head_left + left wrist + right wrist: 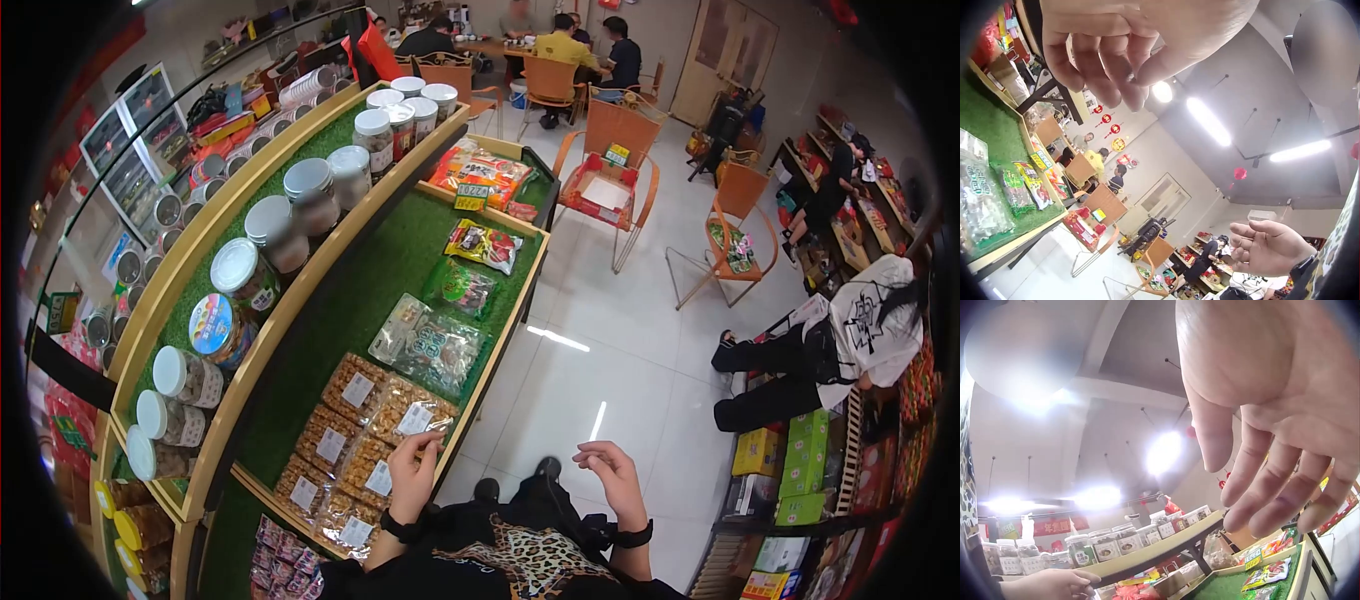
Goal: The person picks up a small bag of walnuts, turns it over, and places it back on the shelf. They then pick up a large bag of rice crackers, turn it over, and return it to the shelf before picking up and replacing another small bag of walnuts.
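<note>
L grip (pixel 412 475), R grip (pixel 615 475): both empty, loosely curved. Snack pks (pixel 330 443) nr L: prob. stiff, crumbly; lift @ edges.

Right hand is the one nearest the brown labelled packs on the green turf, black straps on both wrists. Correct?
Not quite: it's the left hand that is nearest the brown labelled packs on the green turf; the right hand is out over the floor. The head view shows it. Black straps on both wrists: correct.
</note>
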The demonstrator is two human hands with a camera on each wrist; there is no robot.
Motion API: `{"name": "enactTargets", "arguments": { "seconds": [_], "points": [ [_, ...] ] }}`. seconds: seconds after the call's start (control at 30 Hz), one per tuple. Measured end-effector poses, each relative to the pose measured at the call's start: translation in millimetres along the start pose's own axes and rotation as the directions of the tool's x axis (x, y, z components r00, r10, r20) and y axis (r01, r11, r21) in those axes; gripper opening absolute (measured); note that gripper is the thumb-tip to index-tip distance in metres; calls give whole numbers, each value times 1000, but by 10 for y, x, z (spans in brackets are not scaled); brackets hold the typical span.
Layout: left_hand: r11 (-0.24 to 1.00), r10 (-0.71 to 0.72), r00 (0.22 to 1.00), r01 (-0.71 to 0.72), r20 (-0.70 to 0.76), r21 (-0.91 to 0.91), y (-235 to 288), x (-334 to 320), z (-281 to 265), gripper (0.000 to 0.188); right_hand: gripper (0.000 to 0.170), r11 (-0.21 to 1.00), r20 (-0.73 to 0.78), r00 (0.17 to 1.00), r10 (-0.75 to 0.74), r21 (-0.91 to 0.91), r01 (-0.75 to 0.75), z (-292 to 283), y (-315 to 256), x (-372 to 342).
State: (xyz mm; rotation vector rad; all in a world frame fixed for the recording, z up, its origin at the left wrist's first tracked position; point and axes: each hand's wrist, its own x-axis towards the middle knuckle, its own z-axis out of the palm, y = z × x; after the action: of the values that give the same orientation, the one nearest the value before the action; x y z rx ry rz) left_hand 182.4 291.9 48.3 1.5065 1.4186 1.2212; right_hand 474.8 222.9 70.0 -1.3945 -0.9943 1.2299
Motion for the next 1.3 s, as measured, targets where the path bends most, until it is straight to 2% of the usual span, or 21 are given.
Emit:
{"name": "enactTargets", "arguments": {
  "seconds": [0.2,0.33,0.4,0.47,0.53,0.63,0.73,0.77,1.0,1.07,1.3],
  "points": [
    [999,-38,999,38,-33,12,19,430,391,14,21,999,93,995,-17,40,14,-241,-35,726],
    [998,24,999,-22,-33,60,271,867,874,12,21,999,139,990,-35,1,35,-590,-179,1180],
    [997,57,998,-55,-38,56,398,1054,1155,12,21,995,150,988,-48,-74,60,-836,-266,1436],
    [990,132,991,-132,-16,45,479,1250,1458,12,21,993,132,988,-76,-84,88,-1105,-349,1692],
    [997,73,997,-74,12,28,583,1412,1737,13,21,991,111,990,-84,-96,95,-1346,-419,1907],
    [981,161,983,-169,90,93,627,1593,2124,12,21,972,89,988,-126,-187,141,-1662,-569,2161],
    [989,124,984,-133,125,64,647,1685,2397,11,22,969,108,991,-82,-223,104,-1875,-603,2333],
    [983,142,981,-156,134,93,681,1725,2457,12,22,970,111,992,-66,-225,90,-1920,-567,2376],
    [994,67,986,-78,153,71,599,2136,2819,12,23,971,174,984,45,-238,-2,-2070,-465,2727],
    [991,100,981,-113,166,69,615,2351,2913,11,23,952,167,985,43,-307,10,-2102,-523,2896],
    [985,163,971,-170,176,31,482,3283,3181,11,24,949,85,996,-22,-312,48,-2175,-617,3714]
  ]
}}
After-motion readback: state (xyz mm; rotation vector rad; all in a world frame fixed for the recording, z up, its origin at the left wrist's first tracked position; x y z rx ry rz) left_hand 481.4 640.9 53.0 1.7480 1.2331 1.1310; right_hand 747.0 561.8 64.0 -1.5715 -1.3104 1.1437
